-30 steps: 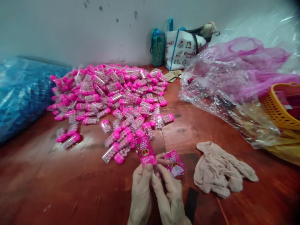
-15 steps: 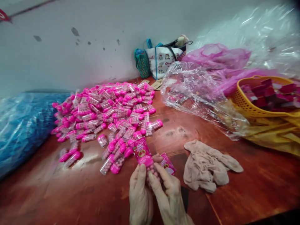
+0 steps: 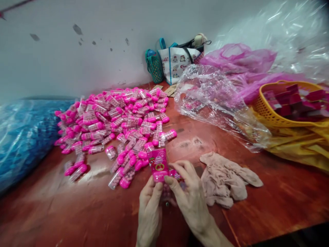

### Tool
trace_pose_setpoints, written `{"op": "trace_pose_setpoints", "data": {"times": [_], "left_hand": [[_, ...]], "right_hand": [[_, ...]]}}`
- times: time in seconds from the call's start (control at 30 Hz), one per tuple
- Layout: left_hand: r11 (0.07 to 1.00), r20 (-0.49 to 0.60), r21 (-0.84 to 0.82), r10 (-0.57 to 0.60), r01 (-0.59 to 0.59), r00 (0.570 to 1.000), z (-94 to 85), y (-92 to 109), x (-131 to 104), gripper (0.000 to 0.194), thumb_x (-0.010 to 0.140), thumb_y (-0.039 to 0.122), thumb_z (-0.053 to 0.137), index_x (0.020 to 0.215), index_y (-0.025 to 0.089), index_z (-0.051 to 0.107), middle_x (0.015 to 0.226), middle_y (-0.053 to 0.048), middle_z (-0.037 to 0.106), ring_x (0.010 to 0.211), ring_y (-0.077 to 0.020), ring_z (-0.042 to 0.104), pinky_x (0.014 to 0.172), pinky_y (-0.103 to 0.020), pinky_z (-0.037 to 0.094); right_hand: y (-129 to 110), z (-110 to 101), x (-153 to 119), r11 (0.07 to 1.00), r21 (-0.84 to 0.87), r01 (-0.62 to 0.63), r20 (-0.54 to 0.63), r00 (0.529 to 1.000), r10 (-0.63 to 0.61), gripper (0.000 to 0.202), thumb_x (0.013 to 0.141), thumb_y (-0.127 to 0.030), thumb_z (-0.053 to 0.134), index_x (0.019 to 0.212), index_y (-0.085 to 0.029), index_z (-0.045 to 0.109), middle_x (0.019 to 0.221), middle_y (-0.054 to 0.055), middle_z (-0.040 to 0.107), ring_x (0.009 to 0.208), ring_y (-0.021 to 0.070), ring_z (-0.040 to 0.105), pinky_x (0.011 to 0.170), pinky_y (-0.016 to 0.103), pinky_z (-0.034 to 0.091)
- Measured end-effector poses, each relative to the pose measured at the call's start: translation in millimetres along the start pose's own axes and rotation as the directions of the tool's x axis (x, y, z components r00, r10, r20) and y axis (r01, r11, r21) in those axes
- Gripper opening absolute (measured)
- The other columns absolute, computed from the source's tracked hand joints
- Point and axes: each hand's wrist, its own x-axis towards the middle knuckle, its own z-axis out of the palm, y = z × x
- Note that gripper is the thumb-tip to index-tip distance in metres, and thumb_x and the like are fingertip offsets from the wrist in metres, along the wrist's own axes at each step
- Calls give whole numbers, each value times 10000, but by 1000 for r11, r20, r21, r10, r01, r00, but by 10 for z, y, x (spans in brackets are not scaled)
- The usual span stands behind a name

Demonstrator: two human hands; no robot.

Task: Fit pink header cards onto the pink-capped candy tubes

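A small clear bottle of pink candy balls point(image 3: 167, 192) is between my hands, partly hidden by the fingers. A pink printed sleeve point(image 3: 159, 163) stands at its cap end, covering the cap. My left hand point(image 3: 150, 206) is closed around the bottle from the left, thumb at the sleeve's lower edge. My right hand point(image 3: 191, 197) has its thumb on the sleeve's lower right corner and its fingers curled along the right side. Behind the right fingers shows another pink printed sleeve point(image 3: 177, 174). A big heap of pink-capped candy bottles point(image 3: 115, 120) lies beyond on the left.
Crumpled beige gloves point(image 3: 226, 181) lie to the right on the red-brown table point(image 3: 102, 212). Clear plastic film point(image 3: 205, 92), a yellow basket point(image 3: 264, 106) of dark pink pieces and pink plastic bags point(image 3: 239, 58) sit farther right. Blue plastic-wrapped goods point(image 3: 25, 137) lie left; a white bag point(image 3: 177, 65) stands behind.
The printed sleeve now stands upright over the cap, which was visible before. My right hand has shifted from the bottle's body up to the sleeve's edge. The view has shifted slightly.
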Motion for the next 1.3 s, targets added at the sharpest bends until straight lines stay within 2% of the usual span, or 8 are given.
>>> {"op": "trace_pose_setpoints", "data": {"times": [0.13,0.3,0.47,0.6,0.8,0.97,1.2,1.3], "left_hand": [[999,88,54,-1,-4,996,19,-25,-29,179,760,304,645,870,167,609,573,14,615,489,-118,599,464,-198,480],[992,1,91,90,-90,996,44,-68,-63,124,805,272,592,891,197,543,651,23,616,517,-104,594,411,-150,429],[985,-74,142,112,-101,991,17,-75,-61,213,787,287,612,949,203,502,684,28,618,451,-81,541,345,-138,357],[985,5,162,68,-68,998,-46,-70,-21,232,799,241,599,988,201,470,617,36,598,467,-98,546,372,-154,377],[982,79,186,-7,-8,997,-116,-83,-32,135,806,212,588,908,147,528,600,2,606,480,-83,526,409,-158,364],[971,37,235,39,-47,999,-41,-70,-79,148,795,238,598,908,153,551,555,9,590,452,-86,504,391,-158,341],[978,-132,186,124,-98,983,-18,-90,-128,154,736,247,663,837,167,579,603,34,555,425,-54,448,367,-138,319],[981,-105,164,120,-102,987,-27,-104,-95,143,752,243,648,858,178,576,627,35,557,431,-45,435,375,-135,321]], "right_hand": [[8,54,52,954,270,-130,112,988,103,285,837,-404,550,743,-185,706,758,26,599,610,136,583,457,201,477],[22,255,-118,866,398,-304,45,949,312,280,825,-402,563,745,-172,702,675,10,567,436,74,471,269,150,313],[104,339,-206,761,496,-418,120,901,417,289,802,-420,586,707,-161,673,490,-47,444,348,61,376,254,154,296],[177,237,-116,638,595,-488,272,870,412,266,785,-407,611,743,-151,667,533,-48,476,367,68,412,300,177,365],[180,45,46,688,568,-452,219,889,403,211,734,-339,686,790,-139,655,628,-10,609,540,96,532,512,192,455],[159,62,66,669,538,-513,229,853,469,231,717,-346,697,733,-119,661,589,0,619,461,81,513,437,179,435],[75,280,-141,615,588,-525,223,836,501,281,714,-402,681,697,-136,594,522,-25,556,332,54,426,283,154,352],[76,270,-128,585,617,-526,247,835,491,262,714,-390,686,716,-149,584,525,-44,543,317,46,419,273,147,356]]}}
